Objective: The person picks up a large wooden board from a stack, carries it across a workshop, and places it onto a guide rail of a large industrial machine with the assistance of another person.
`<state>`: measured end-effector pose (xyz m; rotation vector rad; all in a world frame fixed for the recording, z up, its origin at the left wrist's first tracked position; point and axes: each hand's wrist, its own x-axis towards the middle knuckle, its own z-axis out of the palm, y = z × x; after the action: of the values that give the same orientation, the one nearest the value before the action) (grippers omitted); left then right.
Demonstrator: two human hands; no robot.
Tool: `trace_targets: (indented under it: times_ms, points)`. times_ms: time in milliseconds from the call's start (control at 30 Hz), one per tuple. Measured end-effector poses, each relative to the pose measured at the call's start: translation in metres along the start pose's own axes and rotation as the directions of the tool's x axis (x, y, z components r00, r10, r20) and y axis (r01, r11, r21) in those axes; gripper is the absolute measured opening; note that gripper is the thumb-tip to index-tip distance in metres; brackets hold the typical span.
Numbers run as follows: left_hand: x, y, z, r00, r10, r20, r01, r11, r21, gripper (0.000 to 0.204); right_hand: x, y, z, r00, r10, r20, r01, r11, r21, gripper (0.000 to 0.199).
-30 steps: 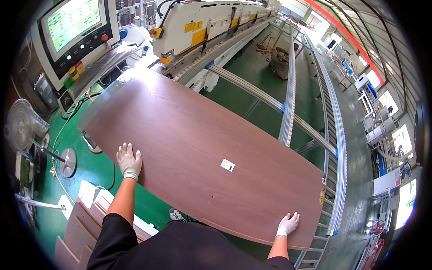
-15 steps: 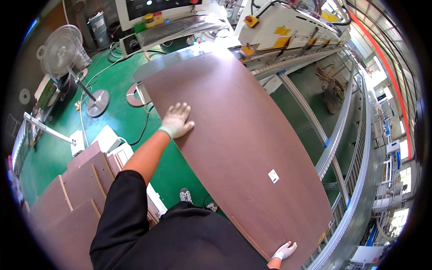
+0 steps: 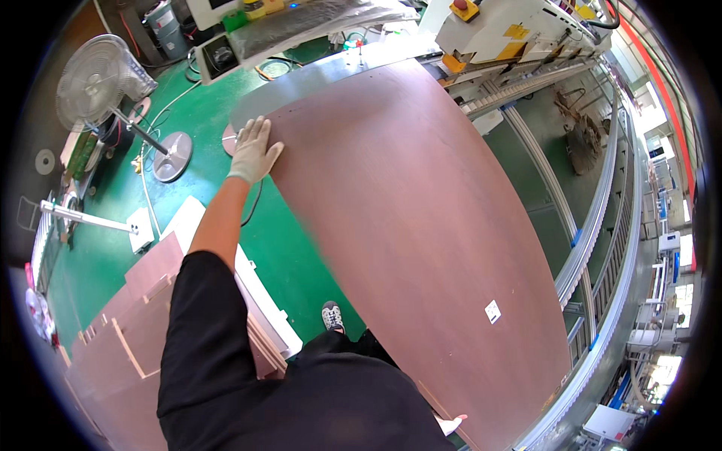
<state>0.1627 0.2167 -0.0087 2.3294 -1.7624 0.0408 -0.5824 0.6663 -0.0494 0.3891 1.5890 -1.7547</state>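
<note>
While the gloved left hand (image 3: pixel 253 150) lies flat, fingers spread, on the brown panel (image 3: pixel 421 225) at ten o'clock, right hand (image 3: pixel 450 425) at five o'clock, grip unclear, white sticker (image 3: pixel 492 311) nearby.

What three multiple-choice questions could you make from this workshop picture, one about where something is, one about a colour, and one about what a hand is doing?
1. Where does the standing fan stand?
A. On the panel
B. On the floor to the person's left
C. On the conveyor rails

2. What colour is the floor?
A. Green
B. Grey
C. Yellow

3. How is the left hand?
A. Clenched on a tool
B. Hanging free
C. Gloved, flat on the brown panel at its far left edge

Answers: 1 B, its round base rests on the floor at the left. 2 A, it is painted green around the panel. 3 C, the fingers lie spread on the board.
</note>
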Motion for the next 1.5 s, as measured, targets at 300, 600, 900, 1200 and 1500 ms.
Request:
trace_targets:
  times_ms: [300, 600, 900, 1200, 1500]
  points:
    - [0.025, 0.014, 0.02, 0.961, 0.253, -0.108, -0.26, 0.964, -0.049, 0.056, -0.062, -0.017, 0.044, 0.948, 0.103, -0.3, -0.133, 0.988, -0.082, 0.078]
    - [0.031, 0.012, 0.003, 0.956, 0.292, -0.023, -0.292, 0.956, -0.016, 0.057, -0.059, -0.013, 0.06, 0.909, 0.129, -0.396, -0.2, 0.969, -0.144, 0.078]
    - [0.024, 0.024, -0.004, 0.95, 0.311, -0.014, -0.312, 0.949, -0.051, 0.057, -0.015, -0.004, 0.036, 0.938, 0.165, -0.303, -0.173, 0.985, 0.002, 0.08]
    - [0.032, 0.022, 0.013, 0.96, 0.28, 0.013, -0.28, 0.96, -0.004, 0.059, -0.015, 0.016, 0.061, 0.97, 0.142, -0.199, -0.111, 0.981, 0.157, 0.083]
    - [0.031, 0.02, 0.009, 0.964, 0.266, -0.025, -0.267, 0.962, -0.054, 0.059, -0.038, 0.023, 0.093, 0.973, 0.193, -0.126, -0.162, 0.962, 0.218, 0.081]
